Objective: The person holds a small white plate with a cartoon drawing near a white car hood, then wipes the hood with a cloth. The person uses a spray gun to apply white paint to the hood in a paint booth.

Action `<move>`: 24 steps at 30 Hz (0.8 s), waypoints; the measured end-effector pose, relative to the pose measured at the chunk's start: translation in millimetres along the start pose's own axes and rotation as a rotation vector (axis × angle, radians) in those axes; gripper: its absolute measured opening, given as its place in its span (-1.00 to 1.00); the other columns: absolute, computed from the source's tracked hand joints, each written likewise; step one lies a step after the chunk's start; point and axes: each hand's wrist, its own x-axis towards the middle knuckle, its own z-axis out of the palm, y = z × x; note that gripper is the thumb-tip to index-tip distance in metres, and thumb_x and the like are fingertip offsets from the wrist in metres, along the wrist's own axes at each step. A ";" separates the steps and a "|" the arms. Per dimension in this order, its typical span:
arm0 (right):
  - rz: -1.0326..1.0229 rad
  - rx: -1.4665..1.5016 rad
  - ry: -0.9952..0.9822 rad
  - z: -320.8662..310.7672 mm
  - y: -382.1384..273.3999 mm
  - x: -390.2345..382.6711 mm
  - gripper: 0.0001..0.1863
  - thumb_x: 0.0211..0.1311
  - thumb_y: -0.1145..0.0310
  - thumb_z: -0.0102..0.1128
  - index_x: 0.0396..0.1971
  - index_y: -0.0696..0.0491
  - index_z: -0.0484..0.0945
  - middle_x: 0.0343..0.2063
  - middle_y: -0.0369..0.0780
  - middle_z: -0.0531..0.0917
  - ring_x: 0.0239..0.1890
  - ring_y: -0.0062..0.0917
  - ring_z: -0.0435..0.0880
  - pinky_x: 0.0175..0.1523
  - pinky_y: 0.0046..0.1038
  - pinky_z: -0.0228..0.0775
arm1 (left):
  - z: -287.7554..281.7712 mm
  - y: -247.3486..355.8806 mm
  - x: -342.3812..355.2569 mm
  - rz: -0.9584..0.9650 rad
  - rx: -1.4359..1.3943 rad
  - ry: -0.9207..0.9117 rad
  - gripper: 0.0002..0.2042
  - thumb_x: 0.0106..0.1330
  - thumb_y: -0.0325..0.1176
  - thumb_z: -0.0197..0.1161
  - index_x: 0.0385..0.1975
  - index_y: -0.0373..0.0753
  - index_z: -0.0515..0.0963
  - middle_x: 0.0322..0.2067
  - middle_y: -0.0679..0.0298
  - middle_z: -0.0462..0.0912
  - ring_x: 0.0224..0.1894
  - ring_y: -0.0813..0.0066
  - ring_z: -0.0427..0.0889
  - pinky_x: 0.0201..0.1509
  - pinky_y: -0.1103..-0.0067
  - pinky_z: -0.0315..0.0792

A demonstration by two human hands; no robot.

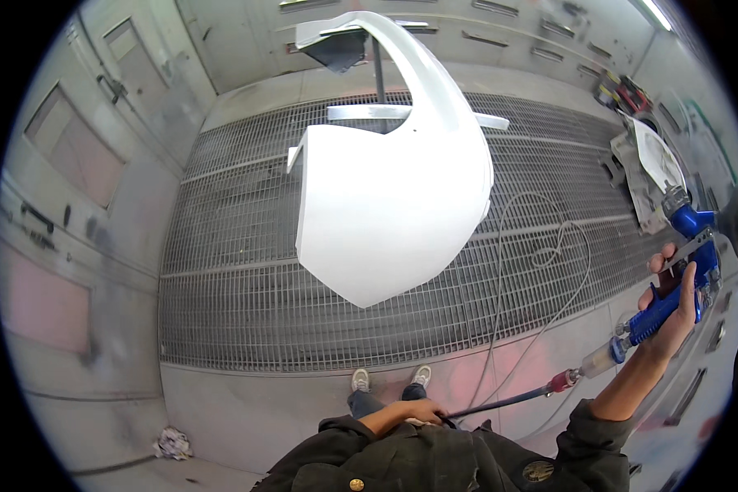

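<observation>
Olive-dark fabric of a jacket (410,463) fills the lower edge, worn by the person looking down. At the waist, the left hand (422,409) rests with bent fingers beside a dark air hose (500,404); whether it grips the hose cannot be told. The hose runs right to a red coupling (562,381) and a translucent cylinder (603,359) below a blue spray gun (652,318). Off to the right, the right hand (672,307) wraps the gun's handle, fingers near the silver trigger. The gun looks rigid, smooth and fairly light, though the hose probably drags on it; the handle is the place to hold, leaving the nozzle clear. Two pale shoes (360,380) stand just short of a metal floor grating (238,312), where a thin line (589,254) lies looped. Beyond, a glossy white car body panel (394,205) stands over the grating, before a dark post (378,74). It seems stiff but easily marked, best taken by its edges. Grey walls (246,33) close the view.
</observation>
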 end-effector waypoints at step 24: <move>0.575 0.053 -0.027 66.5 119.7 -180.9 -0.61 0.28 0.16 0.09 -0.13 0.22 0.46 -0.37 -0.17 0.59 -0.36 -0.51 0.59 -0.48 -0.56 0.47 | -0.3 -96.0 -307.2 -0.497 0.527 0.591 -0.82 0.02 -0.29 0.29 -0.41 -0.19 0.54 -0.37 0.05 0.58 -0.25 -0.08 0.52 -0.23 0.21 0.38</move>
